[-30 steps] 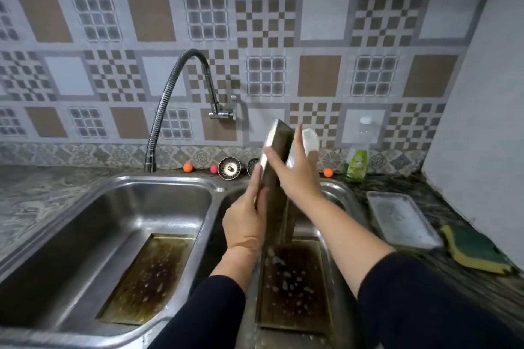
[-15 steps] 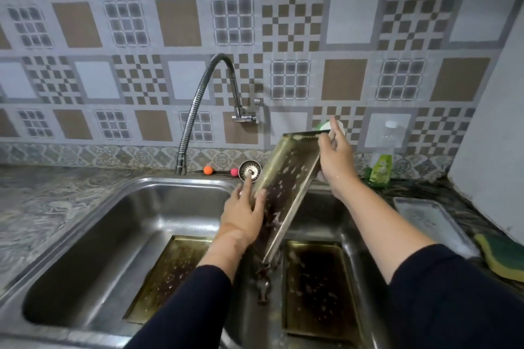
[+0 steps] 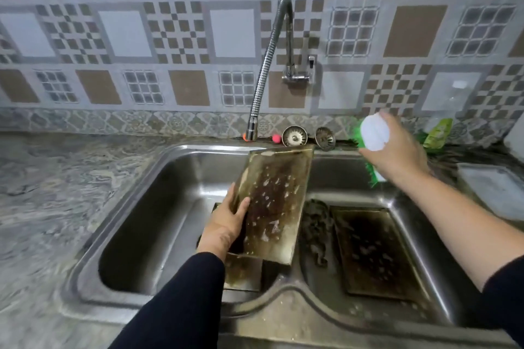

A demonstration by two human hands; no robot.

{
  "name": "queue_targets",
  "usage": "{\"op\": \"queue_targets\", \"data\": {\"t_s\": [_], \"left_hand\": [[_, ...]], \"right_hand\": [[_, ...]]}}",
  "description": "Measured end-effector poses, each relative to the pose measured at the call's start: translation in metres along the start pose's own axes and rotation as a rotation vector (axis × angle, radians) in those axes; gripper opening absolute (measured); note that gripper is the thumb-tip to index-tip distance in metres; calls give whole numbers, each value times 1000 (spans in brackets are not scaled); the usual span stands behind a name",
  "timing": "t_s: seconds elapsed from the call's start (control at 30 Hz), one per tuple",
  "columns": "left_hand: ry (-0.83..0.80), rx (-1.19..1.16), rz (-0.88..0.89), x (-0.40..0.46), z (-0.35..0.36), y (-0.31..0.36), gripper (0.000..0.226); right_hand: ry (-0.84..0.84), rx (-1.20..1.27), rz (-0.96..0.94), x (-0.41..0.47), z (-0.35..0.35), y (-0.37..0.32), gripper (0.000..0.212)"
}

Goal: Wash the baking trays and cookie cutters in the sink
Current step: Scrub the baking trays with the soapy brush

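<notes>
My left hand (image 3: 226,224) grips the left edge of a greasy, soapy baking tray (image 3: 275,201), which is tilted over the divider of the double sink (image 3: 158,178). My right hand (image 3: 397,150) holds a white-handled scrub brush (image 3: 373,133) with green bristles, raised above the right basin and apart from the held tray. A second dirty tray (image 3: 371,252) lies flat in the right basin. A third tray (image 3: 243,272) lies in the left basin, mostly hidden behind the held one. I see no cookie cutters.
A flexible faucet (image 3: 269,59) hangs over the sink's back rim with no water running. Two metal strainers (image 3: 295,135) and small orange and pink balls sit on the back ledge. A green soap bottle (image 3: 438,133) and a pale tray (image 3: 490,190) stand on the right counter.
My right hand let go of the tray's top edge and moved right with the brush. My left hand swung the tray down and left, face up over the divider. The camera shifted left.
</notes>
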State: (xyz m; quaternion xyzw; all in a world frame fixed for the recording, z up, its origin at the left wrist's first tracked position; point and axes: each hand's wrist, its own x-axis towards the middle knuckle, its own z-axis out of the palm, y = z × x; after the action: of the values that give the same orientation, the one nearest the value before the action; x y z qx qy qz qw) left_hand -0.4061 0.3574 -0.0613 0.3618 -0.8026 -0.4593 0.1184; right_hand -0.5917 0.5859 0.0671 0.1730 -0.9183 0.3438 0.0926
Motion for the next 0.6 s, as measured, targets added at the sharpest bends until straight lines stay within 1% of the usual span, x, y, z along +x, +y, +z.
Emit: {"op": "queue_targets", "data": {"t_s": [0.07,0.13,0.27,0.4,0.6], "left_hand": [[22,23,-42,3,-8,-22,57],[36,27,-101,7,-14,-43,56],[-22,152,-228,26,-14,-83,65],[-104,232,-263,42,-12,-103,66],[-169,234,-284,52,-9,-119,69]], "right_hand": [[36,-108,70,-9,5,6,85],[16,-152,125,-17,13,12,87],[-26,-217,153,-34,32,25,91],[-75,-253,146,-47,45,29,88],[-124,-290,144,-54,55,28,89]]}}
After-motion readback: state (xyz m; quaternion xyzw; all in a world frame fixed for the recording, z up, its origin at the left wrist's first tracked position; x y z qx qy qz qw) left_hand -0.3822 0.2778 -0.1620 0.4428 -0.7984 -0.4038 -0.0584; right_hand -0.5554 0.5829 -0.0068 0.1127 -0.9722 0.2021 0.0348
